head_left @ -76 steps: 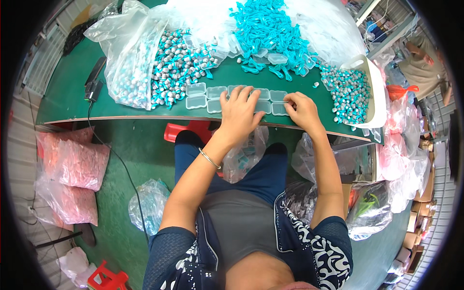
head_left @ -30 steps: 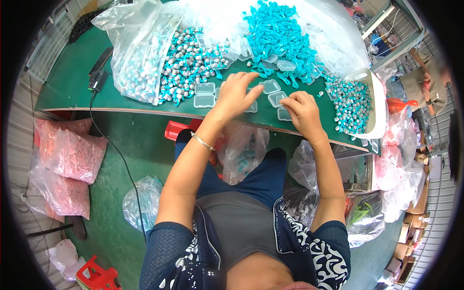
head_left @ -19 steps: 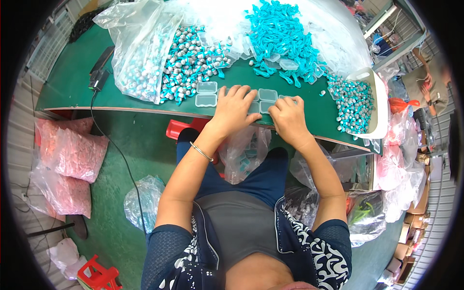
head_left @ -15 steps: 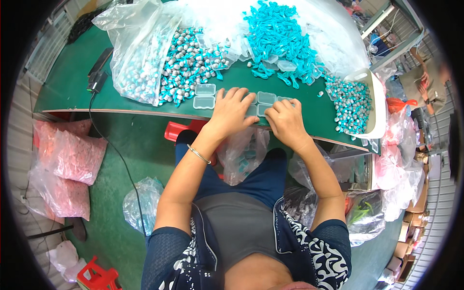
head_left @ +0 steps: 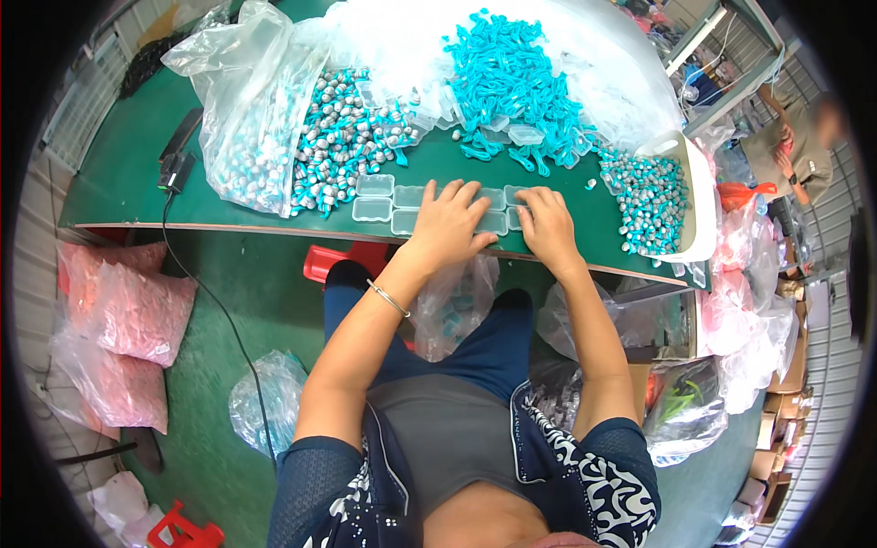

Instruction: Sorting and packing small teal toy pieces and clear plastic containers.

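Small clear plastic boxes [head_left: 373, 210] lie in two rows along the front edge of the green table. My left hand [head_left: 446, 226] is open, its fingers apart and resting over the middle boxes, with the thumb stretched to the right. At the right end of the rows, my right hand [head_left: 548, 226] lies with its fingers extended over the last boxes [head_left: 517, 195], partly covering them. Neither hand appears to hold anything.
Behind the boxes lies a pile of turquoise plastic pieces [head_left: 507, 87]. Grey-and-turquoise beadlike pieces [head_left: 333, 137] spill beside a clear bag [head_left: 251, 137] at left. More small pieces fill a white tub [head_left: 702, 205] at right. Another person [head_left: 786, 151] stands at far right.
My left hand has moved right over the boxes, uncovering more of them on its left. My right hand's fingers have gone from bent together to stretched out. The whole view has shifted slightly.
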A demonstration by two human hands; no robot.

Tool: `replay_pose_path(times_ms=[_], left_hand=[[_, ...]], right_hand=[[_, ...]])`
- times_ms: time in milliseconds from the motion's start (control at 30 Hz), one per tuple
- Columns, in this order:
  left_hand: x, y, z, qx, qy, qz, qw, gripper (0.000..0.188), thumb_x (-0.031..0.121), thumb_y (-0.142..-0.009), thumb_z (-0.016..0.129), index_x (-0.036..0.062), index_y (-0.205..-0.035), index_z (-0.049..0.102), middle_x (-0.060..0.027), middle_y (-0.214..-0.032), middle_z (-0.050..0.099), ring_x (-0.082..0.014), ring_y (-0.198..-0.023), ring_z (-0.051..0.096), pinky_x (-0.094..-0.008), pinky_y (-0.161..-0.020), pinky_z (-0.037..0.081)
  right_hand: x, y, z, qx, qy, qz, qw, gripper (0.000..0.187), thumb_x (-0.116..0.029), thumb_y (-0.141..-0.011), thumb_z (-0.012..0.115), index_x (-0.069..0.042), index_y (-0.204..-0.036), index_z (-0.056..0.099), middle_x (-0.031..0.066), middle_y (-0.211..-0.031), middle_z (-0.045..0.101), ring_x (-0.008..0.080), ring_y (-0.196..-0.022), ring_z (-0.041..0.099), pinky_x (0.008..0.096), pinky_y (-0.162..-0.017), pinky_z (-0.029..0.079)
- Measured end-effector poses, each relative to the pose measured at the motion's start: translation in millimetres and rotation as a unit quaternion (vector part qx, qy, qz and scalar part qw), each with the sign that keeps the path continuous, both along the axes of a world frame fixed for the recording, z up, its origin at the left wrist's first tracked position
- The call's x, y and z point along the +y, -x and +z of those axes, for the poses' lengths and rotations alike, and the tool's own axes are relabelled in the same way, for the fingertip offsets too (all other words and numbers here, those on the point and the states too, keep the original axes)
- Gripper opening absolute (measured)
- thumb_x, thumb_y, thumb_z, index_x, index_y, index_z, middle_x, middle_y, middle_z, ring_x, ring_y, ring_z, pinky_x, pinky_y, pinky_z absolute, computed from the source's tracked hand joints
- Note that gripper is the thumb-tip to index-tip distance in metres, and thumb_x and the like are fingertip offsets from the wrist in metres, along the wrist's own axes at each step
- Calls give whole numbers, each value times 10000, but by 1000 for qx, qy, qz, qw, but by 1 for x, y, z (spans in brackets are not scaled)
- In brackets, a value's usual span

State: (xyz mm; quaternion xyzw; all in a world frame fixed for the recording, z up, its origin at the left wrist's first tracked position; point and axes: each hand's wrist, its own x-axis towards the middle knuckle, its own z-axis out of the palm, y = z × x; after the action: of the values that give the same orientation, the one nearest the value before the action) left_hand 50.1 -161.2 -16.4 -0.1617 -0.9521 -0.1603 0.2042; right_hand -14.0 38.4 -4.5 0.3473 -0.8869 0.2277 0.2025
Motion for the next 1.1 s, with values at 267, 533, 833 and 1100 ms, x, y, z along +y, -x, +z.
replay_pose_path(times_ms=[267,533,833,1100], left_hand=[[-2,-5,9,-10,10,-19,1000,518,447,-783,679,134,-1185,584,-135,-1322,495,-344,-1258,440,-597,-1012,325],[-3,-5,13,28,-28,-31,999,503,409,-775,698,104,-1160,593,-143,-1313,498,-360,-1257,430,-565,-1028,327],[11,39,19,-209,-606,-99,761,427,300,-918,629,-1,-1216,582,-134,-1190,592,-196,-1022,607,-335,-848,488],[51,56,22,-305,-867,-134,370,352,300,-980,524,182,-1283,389,-134,-1237,512,-295,-1094,545,-509,-905,463]], right_hand=[[-9,61,21,116,-8,-54,992,283,-135,-776,681,-121,-1054,626,77,-988,609,272,-968,555,431,-822,415],[-25,109,11,232,-99,-70,965,283,-144,-682,712,-153,-962,667,-3,-953,625,229,-1008,537,527,-916,320],[2,92,32,-75,192,35,978,249,-88,-726,710,-9,-961,679,109,-865,662,238,-782,632,316,-704,500],[4,23,32,51,118,92,987,303,-16,-702,710,-42,-998,649,121,-966,636,315,-939,594,387,-782,495]])
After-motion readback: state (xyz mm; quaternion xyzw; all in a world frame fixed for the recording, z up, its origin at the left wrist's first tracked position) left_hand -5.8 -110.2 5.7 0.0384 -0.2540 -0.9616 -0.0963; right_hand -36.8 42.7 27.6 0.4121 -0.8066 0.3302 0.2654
